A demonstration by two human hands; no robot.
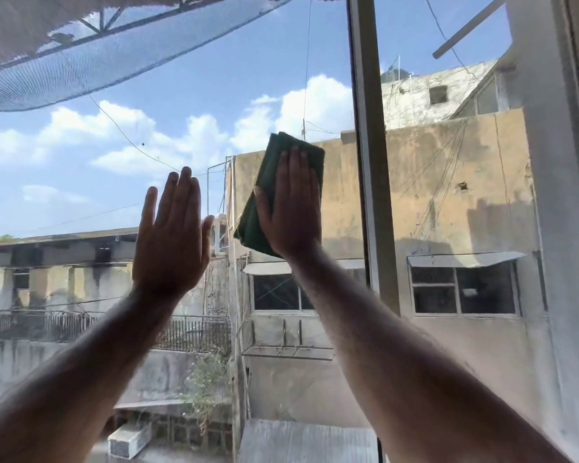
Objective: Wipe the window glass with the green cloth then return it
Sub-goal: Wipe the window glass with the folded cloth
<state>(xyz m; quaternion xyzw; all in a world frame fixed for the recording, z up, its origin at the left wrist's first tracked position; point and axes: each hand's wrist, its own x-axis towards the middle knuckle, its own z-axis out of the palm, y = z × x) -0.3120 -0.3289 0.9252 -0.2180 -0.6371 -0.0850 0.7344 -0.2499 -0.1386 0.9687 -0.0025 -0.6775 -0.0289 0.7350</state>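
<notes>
Nearest to me, both bare forearms reach up and away toward the window glass (188,95). My left hand (172,235) is flat and spread with nothing in it, palm toward the pane, though I cannot tell whether it touches. Just right of it, my right hand (290,208) lies flat, fingers together, pressing the folded green cloth (270,168) against the glass, left of the upright window frame (370,162), with weathered buildings (448,202) far beyond.
</notes>
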